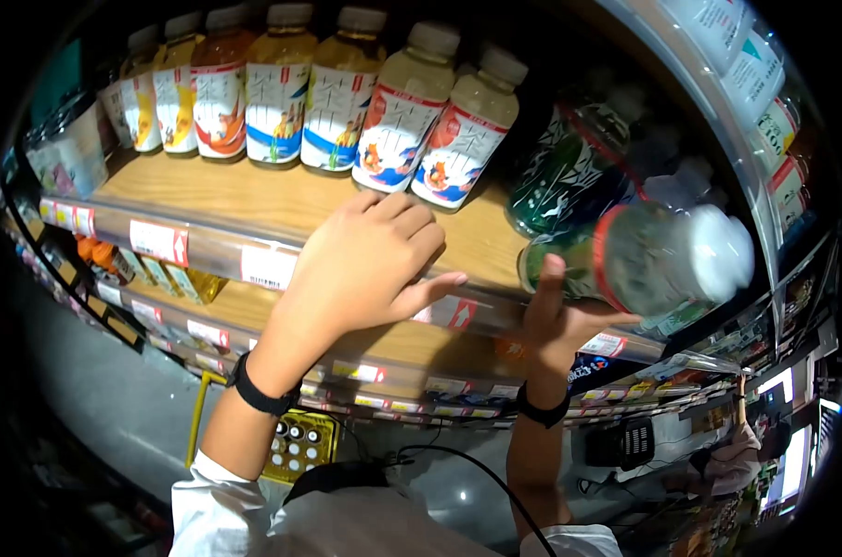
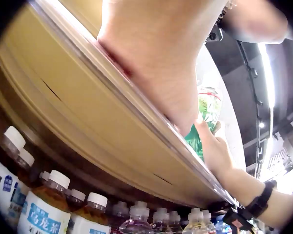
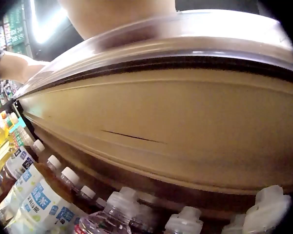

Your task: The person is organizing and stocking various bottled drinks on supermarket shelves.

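My right hand (image 1: 565,316) holds a large clear bottle (image 1: 639,260) with a green label, red band and white cap. The bottle is tipped sideways, its cap toward the right and blurred. In the left wrist view the same green bottle (image 2: 209,105) appears beside the right hand (image 2: 219,151). My left hand (image 1: 365,260) rests at the shelf's front edge, back upward, fingers loosely bent and thumb pointing right; it holds nothing. Just beyond its fingers stand two tea bottles (image 1: 398,116) with red and white labels. Another dark green bottle (image 1: 569,176) stands behind the held one.
A row of tea bottles (image 1: 277,93) lines the wooden shelf (image 1: 189,190), with a clear price-tag strip (image 1: 263,265) along its front. Lower shelves hold more drinks, including brown tea bottles (image 2: 46,209). On the floor sits a yellow crate (image 1: 296,446). A person (image 1: 732,459) is at the far right.
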{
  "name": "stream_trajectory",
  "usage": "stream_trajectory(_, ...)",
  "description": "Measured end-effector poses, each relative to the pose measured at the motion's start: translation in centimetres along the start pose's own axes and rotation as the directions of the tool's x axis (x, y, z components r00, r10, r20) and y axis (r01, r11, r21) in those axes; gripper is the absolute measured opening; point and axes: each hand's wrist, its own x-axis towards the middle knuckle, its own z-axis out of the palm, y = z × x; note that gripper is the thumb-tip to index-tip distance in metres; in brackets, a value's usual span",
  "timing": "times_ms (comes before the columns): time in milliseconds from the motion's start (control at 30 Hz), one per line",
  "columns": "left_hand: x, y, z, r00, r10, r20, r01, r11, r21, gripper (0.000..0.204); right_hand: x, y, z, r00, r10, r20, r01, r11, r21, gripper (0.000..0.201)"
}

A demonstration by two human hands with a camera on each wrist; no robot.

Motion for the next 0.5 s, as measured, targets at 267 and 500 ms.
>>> stream_trajectory(267,0.2,0.1,-0.1,0.998,0.009,-0.061,-0.010,1.000,-0.023,0.037,-0.2,-0.6,-1.0,0.986,0.067,0.155,0.030,0.833,-0.552,0.089)
stream_trajectory(500,0.3,0.4,-0.3,0.996,0.000,-0.092,-0.002,1.000,-0.020,0.038,1.9,-1.7,0.3,0.998,0.015,0.054,0.024,0.753,-0.657,0.093)
